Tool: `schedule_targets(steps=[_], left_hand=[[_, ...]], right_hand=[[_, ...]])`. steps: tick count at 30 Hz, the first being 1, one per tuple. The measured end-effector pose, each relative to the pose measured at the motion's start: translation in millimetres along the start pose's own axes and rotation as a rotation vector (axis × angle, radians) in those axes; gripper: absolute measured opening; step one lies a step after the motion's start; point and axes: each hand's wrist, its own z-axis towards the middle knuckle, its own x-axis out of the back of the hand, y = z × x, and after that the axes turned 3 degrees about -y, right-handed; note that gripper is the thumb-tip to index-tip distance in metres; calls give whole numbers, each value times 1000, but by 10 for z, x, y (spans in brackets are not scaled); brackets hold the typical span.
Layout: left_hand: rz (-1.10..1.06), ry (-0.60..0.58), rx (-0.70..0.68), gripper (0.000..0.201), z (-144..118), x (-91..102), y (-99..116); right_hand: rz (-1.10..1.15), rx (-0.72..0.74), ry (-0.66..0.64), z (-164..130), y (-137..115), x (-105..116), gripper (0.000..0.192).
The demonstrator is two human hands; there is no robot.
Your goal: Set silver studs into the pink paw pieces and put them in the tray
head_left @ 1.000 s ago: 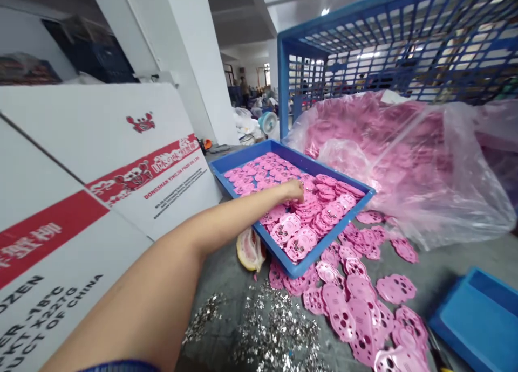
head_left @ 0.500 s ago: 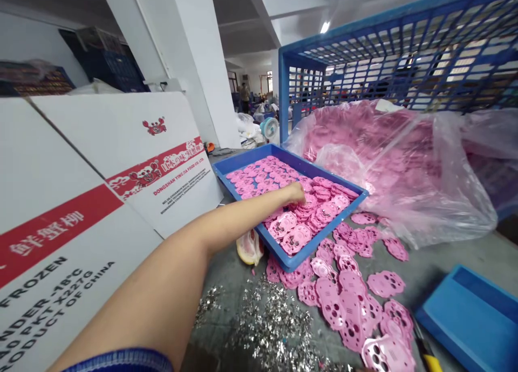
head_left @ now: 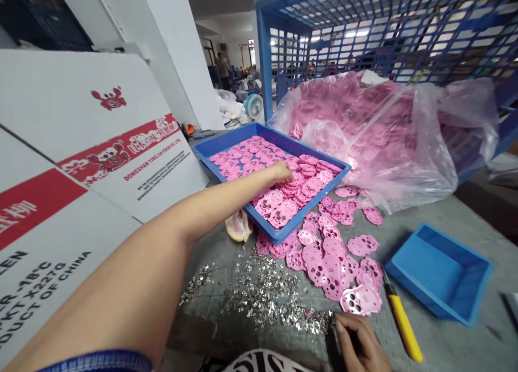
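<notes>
My left hand (head_left: 281,171) reaches across into the blue tray (head_left: 279,233), its fingers curled down on the pink skull-like plastic pieces (head_left: 311,186) stacked there. Whether a piece is between those fingers is hidden. At the bottom edge, my right hand (head_left: 360,344) is curled, thumb and forefinger close together, beside a heap of small shiny metal bits (head_left: 267,294). What it holds, if anything, I cannot make out. More loose pink pieces (head_left: 334,261) are spread over the grey table in front of the tray.
A yellow-handled tool (head_left: 404,326) lies by a small blue bin (head_left: 441,269) on the right. Behind stand a blue crate (head_left: 265,64) and a clear bag of pink pieces (head_left: 364,129). A white carton (head_left: 121,140) borders the left; a cut citrus piece (head_left: 238,226) sits by the tray.
The view has tilted down and turned right, so things appear higher and further left. My right hand now shows at the bottom. My left hand stays over the same part of the tray.
</notes>
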Motion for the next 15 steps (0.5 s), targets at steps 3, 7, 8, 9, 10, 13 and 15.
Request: schedule_targets(steps=[3,7,8,9,10,13,15], left_hand=[[10,20,-27,14,-65,-9,17],[19,68,-93,5,-143,6,14],[22,80,-114,8,-163,25,7],[25,93,-135,12,-189,53,-3],[26,106,-156,16,-225,86,-17],[9,162,-253,32,-449,189,-85],[-27,200,-398,39,-741,216,-164]], right_hand=[[-31,56,-35,38,-13,27,7],[-17,38,24,45,-227,43,9],[-8,37,31,67,-292,69,10],[-5,40,32,116,-350,110,10],[-13,43,36,204,-398,163,10],[-164,21,48,764,-436,338,19],[-378,-111,-22,1354,-355,387,32]])
